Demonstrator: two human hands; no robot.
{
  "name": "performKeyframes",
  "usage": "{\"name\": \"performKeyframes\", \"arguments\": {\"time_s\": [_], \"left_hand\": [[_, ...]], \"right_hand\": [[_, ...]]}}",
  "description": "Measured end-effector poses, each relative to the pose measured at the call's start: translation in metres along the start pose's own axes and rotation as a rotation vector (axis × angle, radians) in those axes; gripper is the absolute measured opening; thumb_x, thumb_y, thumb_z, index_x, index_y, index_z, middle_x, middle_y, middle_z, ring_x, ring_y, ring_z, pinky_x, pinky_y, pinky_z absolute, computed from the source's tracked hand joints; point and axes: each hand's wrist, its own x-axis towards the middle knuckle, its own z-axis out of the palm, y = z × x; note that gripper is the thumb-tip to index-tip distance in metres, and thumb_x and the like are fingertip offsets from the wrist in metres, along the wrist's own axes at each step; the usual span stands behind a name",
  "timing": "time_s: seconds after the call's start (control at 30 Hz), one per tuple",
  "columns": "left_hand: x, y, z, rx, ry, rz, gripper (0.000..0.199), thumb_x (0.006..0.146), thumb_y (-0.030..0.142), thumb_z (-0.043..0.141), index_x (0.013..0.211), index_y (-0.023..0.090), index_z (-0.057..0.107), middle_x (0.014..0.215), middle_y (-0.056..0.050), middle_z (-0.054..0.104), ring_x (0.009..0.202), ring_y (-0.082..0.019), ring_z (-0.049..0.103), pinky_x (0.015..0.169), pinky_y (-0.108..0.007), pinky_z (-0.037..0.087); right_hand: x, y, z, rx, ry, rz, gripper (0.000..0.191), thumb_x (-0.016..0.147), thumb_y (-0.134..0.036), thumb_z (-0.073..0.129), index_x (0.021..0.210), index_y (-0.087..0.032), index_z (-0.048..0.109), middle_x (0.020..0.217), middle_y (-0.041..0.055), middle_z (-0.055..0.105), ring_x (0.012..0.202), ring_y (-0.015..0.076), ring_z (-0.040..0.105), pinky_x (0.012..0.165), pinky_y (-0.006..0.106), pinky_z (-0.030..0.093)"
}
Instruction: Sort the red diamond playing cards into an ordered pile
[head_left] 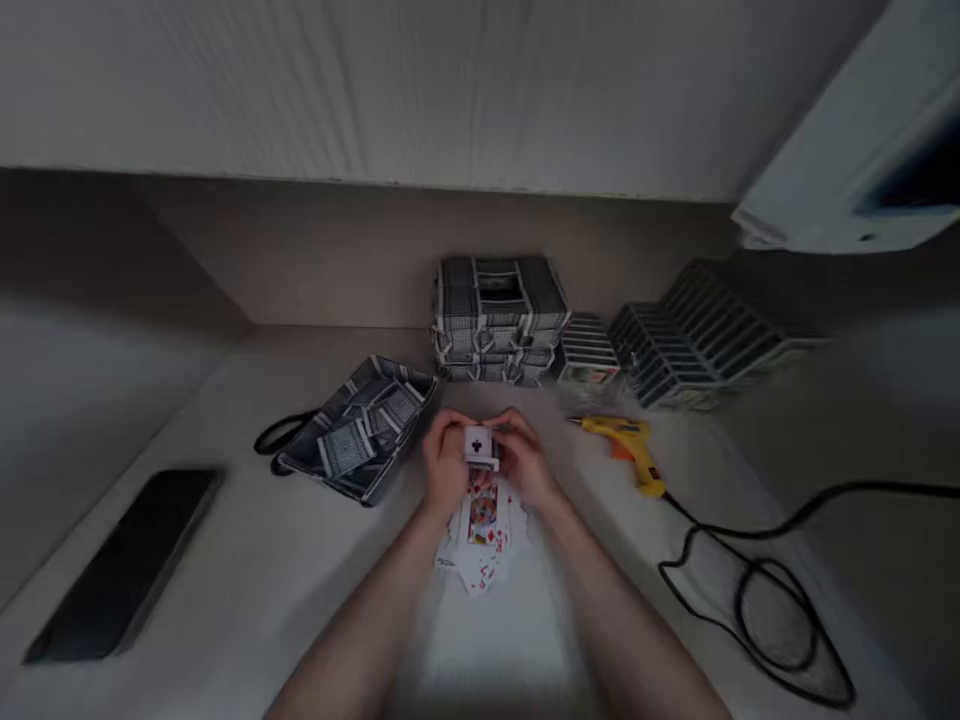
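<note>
Between my two hands is a white playing card [478, 441] with a black club in its middle; it looks short, as if folded, and a pale lower edge shows beneath it. My left hand [445, 462] grips its left side with bent fingers. On the opposite side my right hand [529, 462] pinches it with the thumb and fingers. Just below the hands, loose playing cards [480, 572] lie spread on the table, with a red diamond face card [484, 515] on top. My wrists frame this pile.
A tray [360, 488] made of folded cards holds several folded pieces, with black-handled scissors [277, 432] beside it. Behind stands a patterned card box [501, 310]. Card stacks [667, 350] line the back right. A yellow glue gun [634, 450] trails a black cable [787, 525]. A black phone [124, 565] lies left.
</note>
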Motion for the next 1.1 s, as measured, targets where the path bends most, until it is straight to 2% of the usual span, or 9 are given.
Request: {"name": "performKeyframes", "arguments": {"time_s": [0.1,0.2,0.3,0.43,0.7,0.87,0.97,1.1], "left_hand": [[0.002,-0.001,-0.002,0.025,0.003,0.033,0.013,0.069,0.020,0.040,0.062,0.017,0.050,0.045,0.006,0.044,0.038,-0.008,0.040,0.036,-0.019,0.029],[0.003,-0.005,-0.003,0.065,-0.023,0.078,0.014,0.069,0.020,0.040,0.062,0.017,0.052,0.049,0.005,0.047,0.043,-0.009,0.043,0.040,-0.018,0.031],[0.004,-0.010,-0.005,0.099,-0.054,0.079,0.015,0.070,0.019,0.039,0.062,0.017,0.053,0.047,0.005,0.047,0.042,-0.009,0.043,0.041,-0.019,0.032],[0.006,-0.011,-0.006,0.119,-0.064,0.064,0.016,0.070,0.020,0.038,0.061,0.017,0.052,0.044,0.005,0.045,0.039,-0.009,0.041,0.040,-0.020,0.032],[0.008,-0.009,-0.005,0.113,-0.054,0.056,0.017,0.070,0.021,0.037,0.058,0.017,0.049,0.045,0.005,0.041,0.039,-0.009,0.037,0.040,-0.021,0.029],[0.012,-0.011,-0.006,0.133,0.018,0.082,0.025,0.079,0.031,0.037,0.078,0.017,0.058,0.059,0.003,0.048,0.050,-0.009,0.043,0.046,-0.019,0.033],[0.014,-0.014,-0.006,0.184,-0.042,0.069,0.029,0.078,0.041,0.044,0.075,0.016,0.057,0.062,0.003,0.051,0.054,-0.009,0.045,0.050,-0.019,0.035],[0.014,-0.018,-0.004,0.348,-0.128,0.146,0.027,0.075,0.040,0.052,0.067,0.015,0.055,0.058,0.005,0.048,0.054,-0.008,0.043,0.050,-0.018,0.033]], "right_hand": [[0.000,-0.002,0.002,0.067,-0.020,0.071,0.025,0.073,-0.040,0.049,0.090,-0.022,0.046,0.063,-0.0038,0.059,0.037,0.0132,0.054,0.032,0.025,0.044],[0.003,0.001,0.001,0.062,-0.023,0.192,0.041,0.077,-0.056,0.039,0.089,-0.019,0.050,0.060,0.0002,0.060,0.040,0.0137,0.055,0.033,0.023,0.043],[0.005,0.005,-0.002,-0.008,-0.053,0.259,0.044,0.077,-0.055,0.041,0.083,-0.013,0.055,0.052,0.0027,0.060,0.037,0.0147,0.053,0.031,0.024,0.041],[0.004,0.003,-0.004,-0.033,-0.077,0.213,0.033,0.075,-0.045,0.050,0.079,-0.013,0.056,0.049,0.0012,0.059,0.033,0.0152,0.051,0.031,0.026,0.043],[0.002,0.002,-0.004,-0.105,-0.055,0.162,0.035,0.073,-0.049,0.054,0.082,-0.015,0.055,0.052,0.0000,0.060,0.034,0.0134,0.052,0.034,0.025,0.043],[0.006,0.007,-0.005,-0.178,0.018,0.093,0.040,0.072,-0.055,0.052,0.082,-0.016,0.055,0.050,-0.0017,0.057,0.038,0.0126,0.053,0.037,0.023,0.044],[0.008,0.009,-0.004,-0.187,0.093,0.030,0.038,0.070,-0.053,0.055,0.079,-0.017,0.055,0.055,-0.0023,0.056,0.042,0.0117,0.054,0.040,0.024,0.046],[0.008,0.009,-0.003,-0.240,0.150,-0.023,0.033,0.069,-0.050,0.057,0.076,-0.017,0.058,0.060,-0.0035,0.054,0.044,0.0098,0.051,0.041,0.024,0.047]]}}
